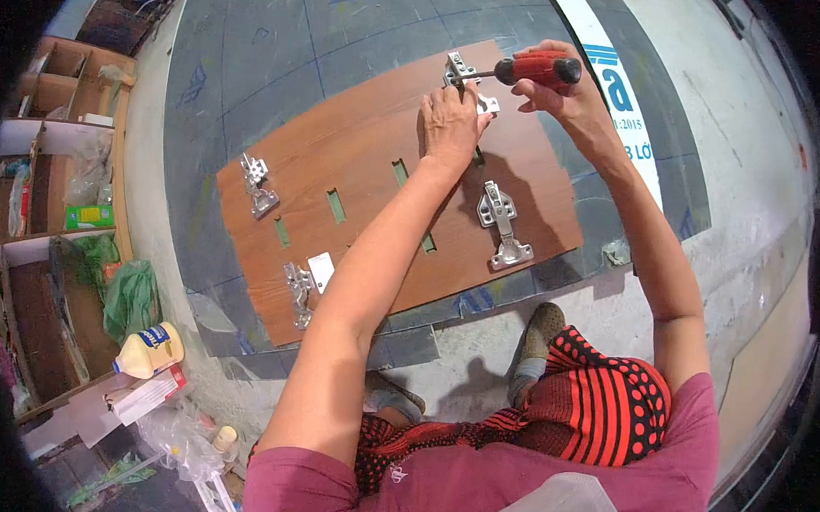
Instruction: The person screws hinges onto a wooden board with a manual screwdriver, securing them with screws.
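My right hand [560,94] grips a red and black screwdriver [538,73], its shaft pointing left to a metal cabinet hinge [457,68] at the far edge of a brown wooden panel [360,137]. On that same hinge rest the closed fingers of my left hand [452,127], hiding part of it. Another cabinet hinge [499,225] lies at the panel's right side. Two more sit along its left side, an upper hinge [258,186] and a lower hinge [297,295]. Beside the lower one is a small white card [321,272].
Beneath the panel lies a dark sheet [254,79] with blue lines. Several slots, such as a green-lined slot [337,206], cut the panel. At left stand wooden shelves [65,167], a yellowish bottle [149,350] and a green bag [130,300]. A white lettered strip [644,156] runs along the right.
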### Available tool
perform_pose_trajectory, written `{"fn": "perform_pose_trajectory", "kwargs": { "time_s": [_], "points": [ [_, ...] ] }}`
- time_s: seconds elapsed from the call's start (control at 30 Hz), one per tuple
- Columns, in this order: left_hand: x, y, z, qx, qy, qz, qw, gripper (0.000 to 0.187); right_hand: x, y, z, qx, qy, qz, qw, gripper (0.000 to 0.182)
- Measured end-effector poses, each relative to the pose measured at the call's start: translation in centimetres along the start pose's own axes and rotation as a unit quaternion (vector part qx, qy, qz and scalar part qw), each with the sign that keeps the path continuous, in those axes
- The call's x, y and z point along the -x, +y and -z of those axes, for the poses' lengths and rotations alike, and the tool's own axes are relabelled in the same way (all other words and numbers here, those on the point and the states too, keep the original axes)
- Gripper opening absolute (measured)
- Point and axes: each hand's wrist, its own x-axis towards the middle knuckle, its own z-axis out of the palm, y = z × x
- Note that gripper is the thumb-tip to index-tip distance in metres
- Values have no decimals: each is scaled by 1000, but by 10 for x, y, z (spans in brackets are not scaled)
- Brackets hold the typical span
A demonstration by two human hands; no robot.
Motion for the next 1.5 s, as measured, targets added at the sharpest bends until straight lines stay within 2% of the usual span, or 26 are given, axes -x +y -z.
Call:
{"fn": "perform_pose_trajectory", "kwargs": {
  "time_s": [0.07,0.17,0.3,0.37,0.5,0.6,0.63,0.67,0.73,0.83,0.9,0.93,1.0,1.03,1.1,1.13,1.17,1.23,1.27,1.33,1.37,1.43,1.5],
  "points": [
    [0,0,1,3,5,0,1000,58,-1,2,1,-94,-6,4,996,55],
    [0,1,2,4,-12,7,1000,58,-1,2,0,-147,-25,9,989,60],
    [0,1,2,3,-12,9,1000,56,-1,3,3,-117,-31,-15,993,60],
    [0,1,3,4,-23,11,1000,55,0,2,3,-5,16,-30,999,52],
    [1,0,-1,6,1,8,1000,53,0,1,-1,-47,25,13,999,46],
    [0,1,-6,18,7,2,1000,52,2,1,4,-29,-34,17,999,43],
    [1,-1,-5,30,11,4,999,52,5,-3,4,-63,1,8,998,41],
    [0,-1,-4,46,-20,21,999,51,3,-9,1,-100,26,3,995,39],
    [-2,2,-5,72,-51,76,993,51,3,-26,3,-89,61,3,994,36],
    [-5,-7,21,115,-143,80,980,52,-5,-38,8,-60,84,10,995,36],
    [-2,-24,26,162,-61,49,984,50,-11,-44,10,-49,86,14,995,38],
    [-1,-40,40,154,-50,65,985,50,-14,-48,10,-45,87,13,995,40],
    [1,-76,66,40,-113,-46,992,47,-20,-60,1,-19,67,51,996,42],
    [6,-104,101,-4,-175,-75,982,46,-24,-73,-5,-7,41,53,998,43],
    [29,-156,161,-66,-176,-63,980,46,-30,-95,-21,9,-14,50,999,43],
    [34,-197,161,-85,-151,-49,984,51,-33,-106,-33,14,-17,55,998,43],
    [46,-231,166,-109,-130,-12,986,57,-36,-116,-46,20,-70,39,997,42],
    [63,-275,197,-76,-198,69,975,72,-41,-130,-76,29,-142,31,989,40],
    [72,-290,205,-68,-194,73,976,72,-43,-136,-95,11,-167,28,986,39],
    [84,-309,214,-61,-262,98,958,95,-53,-140,-124,43,-215,30,975,38],
    [85,-313,211,-50,-258,101,960,95,-56,-143,-141,22,-216,33,976,39],
    [89,-315,201,-46,-318,145,936,113,-63,-144,-170,30,-221,47,974,39],
    [95,-318,186,-31,-315,149,937,115,-66,-145,-196,25,-212,81,974,38]
  ]
}}
